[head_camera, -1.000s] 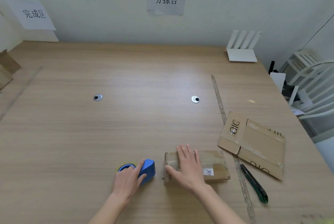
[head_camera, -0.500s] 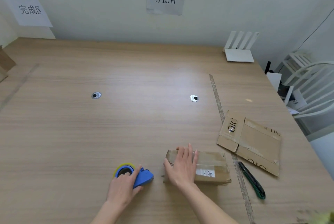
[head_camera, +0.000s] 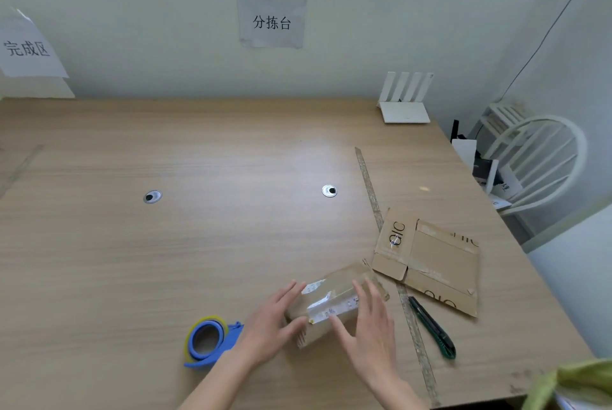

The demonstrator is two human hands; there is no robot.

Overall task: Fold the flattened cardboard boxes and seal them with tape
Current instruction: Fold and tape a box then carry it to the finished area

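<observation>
A small folded cardboard box (head_camera: 334, 293) with clear tape and a white label sits near the table's front edge. My left hand (head_camera: 271, 320) holds its left end, thumb on the front face. On the box's right part lies my right hand (head_camera: 367, 327), fingers spread and nearly straight. A blue tape dispenser (head_camera: 208, 340) lies on the table left of my left hand, untouched. To the right of the box lies a flattened cardboard box (head_camera: 430, 257).
A green utility knife (head_camera: 433, 327) lies right of the box beside a strip of tape (head_camera: 381, 227) stuck along the wooden table (head_camera: 198, 244). A white router (head_camera: 404, 105) stands at the back right. Beyond the table's right edge is a white chair (head_camera: 536, 158).
My left hand has let go of the tape dispenser and moved onto the box's left end. The box has turned and tilted; its labelled side now faces up.
</observation>
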